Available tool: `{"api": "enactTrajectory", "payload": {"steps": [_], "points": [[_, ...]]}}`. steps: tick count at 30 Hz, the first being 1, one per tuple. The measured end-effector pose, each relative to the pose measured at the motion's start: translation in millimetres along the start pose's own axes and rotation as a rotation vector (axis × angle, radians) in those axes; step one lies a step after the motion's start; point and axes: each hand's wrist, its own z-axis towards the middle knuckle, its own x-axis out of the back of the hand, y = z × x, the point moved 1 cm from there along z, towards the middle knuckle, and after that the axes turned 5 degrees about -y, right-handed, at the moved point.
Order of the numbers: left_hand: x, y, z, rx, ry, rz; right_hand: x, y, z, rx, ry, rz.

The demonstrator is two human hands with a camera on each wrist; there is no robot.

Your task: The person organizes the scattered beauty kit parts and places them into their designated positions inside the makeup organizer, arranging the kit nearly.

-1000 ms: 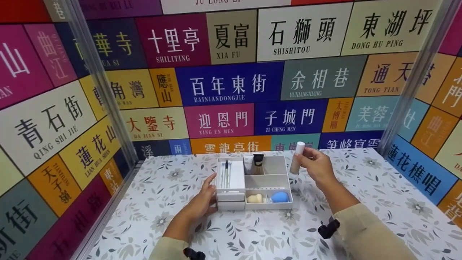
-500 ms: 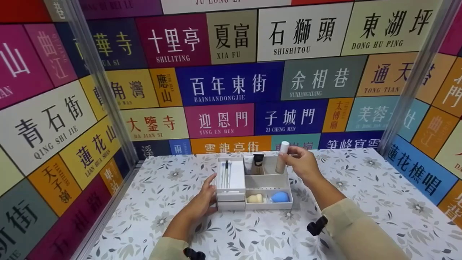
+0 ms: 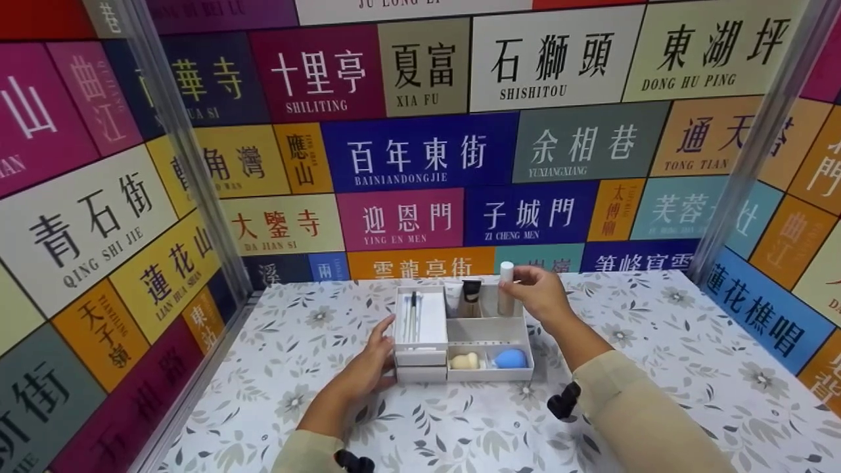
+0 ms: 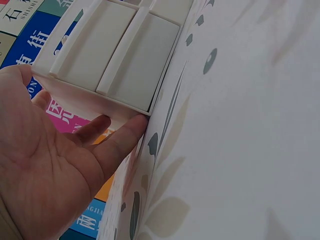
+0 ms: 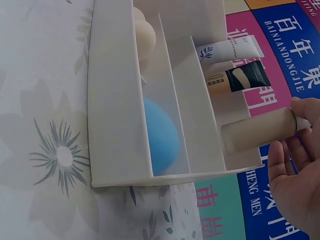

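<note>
A white desktop organizer [image 3: 489, 375] stands on the table. My left hand [image 3: 368, 364] touches its left side, and in the left wrist view the fingers lie along the side wall, next to two shut drawers [image 4: 145, 57]. By its white cap, my right hand [image 3: 544, 297] pinches a beige foundation bottle [image 5: 260, 131]. The bottle is upright, its lower end inside the back right compartment; whether it touches the bottom cannot be told. To its left stand a black-capped tube [image 5: 242, 79] and a white tube [image 5: 232, 50]. In front lie a blue makeup sponge [image 3: 510, 359] and a cream one [image 3: 465, 360].
Several thin brushes [image 3: 412, 318] lie in the organizer's top left tray. A floral cloth [image 3: 460, 433] covers the table. Behind it rises a wall of colourful name signs [image 3: 420, 154], with metal posts [image 3: 742, 157] at the corners.
My right hand has carried the foundation bottle leftward from beside the organizer and lowered it into the back right compartment. My left hand has stayed at the organizer's side.
</note>
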Motion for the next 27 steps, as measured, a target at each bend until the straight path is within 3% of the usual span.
{"api": "enactTrajectory", "payload": {"steps": [10, 17, 23, 27], "points": [[-0.2, -0.9, -0.9, -0.005, -0.003, -0.008, -5.1, 0.0, 4.6, -0.003, 0.018, 0.001], [-1.4, -2.2, -0.9, -0.057, -0.039, -0.007, -7.2, 1.5, 2.8, 0.003, 0.012, 0.024], [-0.3, -1.8, -0.3, -0.026, -0.019, 0.004, -8.5, 3.9, 1.3, 0.000, -0.008, 0.060], [0.5, -1.1, -0.5, -0.019, -0.019, 0.021, -9.6, 5.5, 1.7, -0.010, -0.022, 0.022]]}}
